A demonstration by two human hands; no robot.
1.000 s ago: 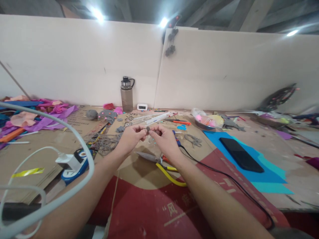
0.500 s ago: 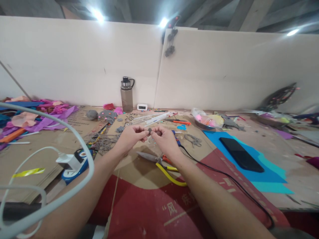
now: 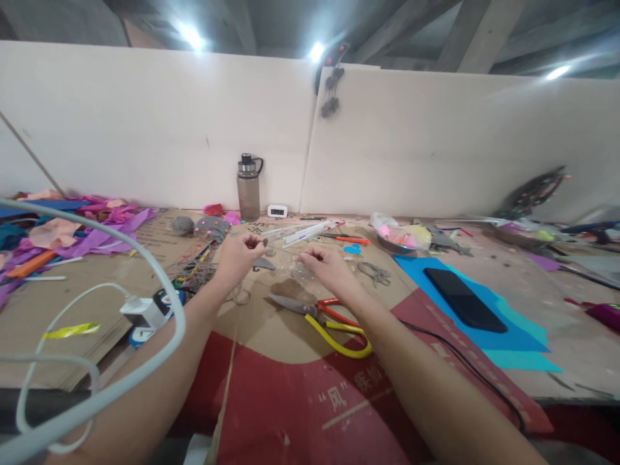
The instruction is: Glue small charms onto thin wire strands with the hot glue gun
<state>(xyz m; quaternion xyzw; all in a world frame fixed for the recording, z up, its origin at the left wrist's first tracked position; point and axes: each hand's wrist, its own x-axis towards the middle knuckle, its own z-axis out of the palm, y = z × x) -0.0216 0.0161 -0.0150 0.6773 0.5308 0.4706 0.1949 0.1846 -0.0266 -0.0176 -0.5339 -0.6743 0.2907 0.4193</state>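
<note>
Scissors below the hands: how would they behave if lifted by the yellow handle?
Scissors are probably stiff, given metal-looking blades. They may swing about the pivot if lifted by the yellow handle alone. Lying flat, they seem unlikely to roll.

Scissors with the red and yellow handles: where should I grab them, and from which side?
Probably hold the scissors by the yellow handle, coming from the near side. They lie flat, that loop is nearest you, and the pointed blades face left, away from the handles.
</note>
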